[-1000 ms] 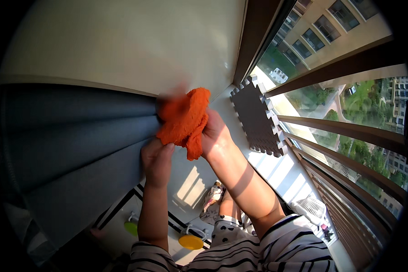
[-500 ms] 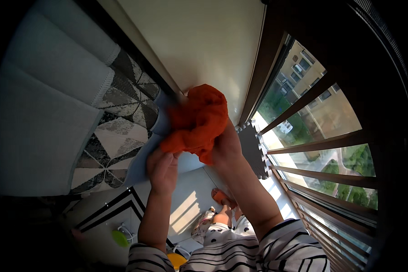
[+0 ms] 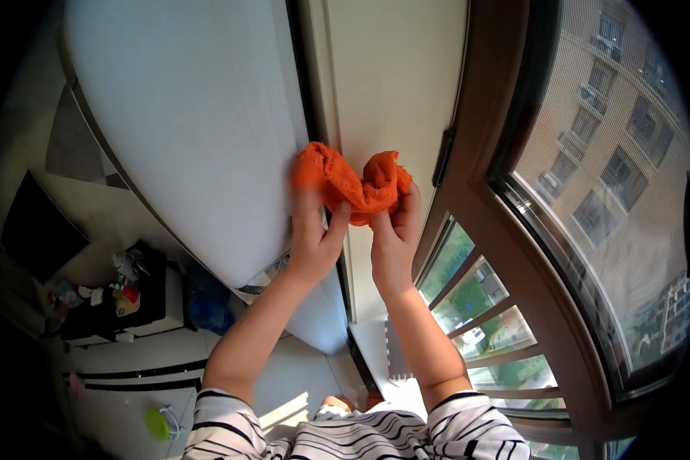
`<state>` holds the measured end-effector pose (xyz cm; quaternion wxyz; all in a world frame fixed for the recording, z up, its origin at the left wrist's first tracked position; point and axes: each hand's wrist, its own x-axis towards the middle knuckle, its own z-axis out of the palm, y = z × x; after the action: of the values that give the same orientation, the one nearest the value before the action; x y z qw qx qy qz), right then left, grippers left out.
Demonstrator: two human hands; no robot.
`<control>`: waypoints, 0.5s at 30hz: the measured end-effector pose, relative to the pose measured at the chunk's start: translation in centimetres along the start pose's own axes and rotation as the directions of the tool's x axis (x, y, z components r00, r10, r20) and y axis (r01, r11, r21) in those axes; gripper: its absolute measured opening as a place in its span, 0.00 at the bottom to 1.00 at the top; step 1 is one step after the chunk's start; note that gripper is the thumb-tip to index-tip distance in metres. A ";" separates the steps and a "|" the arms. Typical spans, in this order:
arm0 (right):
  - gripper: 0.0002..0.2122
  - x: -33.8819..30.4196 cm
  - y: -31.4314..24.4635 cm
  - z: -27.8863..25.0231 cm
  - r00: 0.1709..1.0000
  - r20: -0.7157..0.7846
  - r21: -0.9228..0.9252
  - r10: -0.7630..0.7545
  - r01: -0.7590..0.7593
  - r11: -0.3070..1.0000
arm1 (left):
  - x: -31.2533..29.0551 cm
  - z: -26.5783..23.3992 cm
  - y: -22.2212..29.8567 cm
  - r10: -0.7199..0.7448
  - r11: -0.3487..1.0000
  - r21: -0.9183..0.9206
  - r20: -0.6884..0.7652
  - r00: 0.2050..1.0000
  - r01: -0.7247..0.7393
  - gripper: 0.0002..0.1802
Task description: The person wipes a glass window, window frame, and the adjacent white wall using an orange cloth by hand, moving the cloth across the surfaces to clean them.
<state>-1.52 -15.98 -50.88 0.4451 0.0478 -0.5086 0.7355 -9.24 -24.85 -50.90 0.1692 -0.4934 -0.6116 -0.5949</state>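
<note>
A bunched orange cloth (image 3: 366, 198) with a frayed-looking edge is held up in front of me by both hands. My left hand (image 3: 316, 239) grips its left end; the fingers there are partly blurred and hidden behind the fabric. On the other side, my right hand (image 3: 397, 236) pinches the cloth between thumb and fingers. The middle of the cloth sags in folds between the two hands. Right behind it stands a cream-coloured panel (image 3: 395, 84).
A smooth pale hanging surface (image 3: 192, 130) fills the left. To the right are a brown-framed window (image 3: 506, 153) and a railing. Lower left are a dark cabinet (image 3: 157, 307) with small items on it, a blue water jug (image 3: 208, 303) and a green round object (image 3: 157, 423).
My view has tilted up, bringing in more of the window and the building outside. The cloth has gone from a crumpled bundle to a looser strip, with my left hand higher on it.
</note>
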 end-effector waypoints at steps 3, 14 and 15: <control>0.17 4.4 -1.5 3.0 0.970 0.119 -0.219 -0.212 0.234 0.947 | 5.9 -1.8 0.5 0.145 0.980 0.141 -0.004 0.989 -0.143 0.29; 0.22 12.1 -0.4 5.8 0.534 0.498 -0.742 -0.683 0.671 -0.016 | 16.0 -4.5 -4.9 0.541 0.806 0.148 0.209 0.815 -0.573 0.36; 0.22 12.3 -0.8 6.3 0.472 0.539 -0.743 -0.698 0.657 -0.129 | 16.4 -4.4 -4.9 0.556 0.810 0.073 0.221 0.801 -0.582 0.37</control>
<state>-10.71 -13.42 -40.84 0.7069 0.0350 -0.7061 -0.0216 -22.30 -21.26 -39.61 0.3148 -0.6956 -0.4877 -0.4232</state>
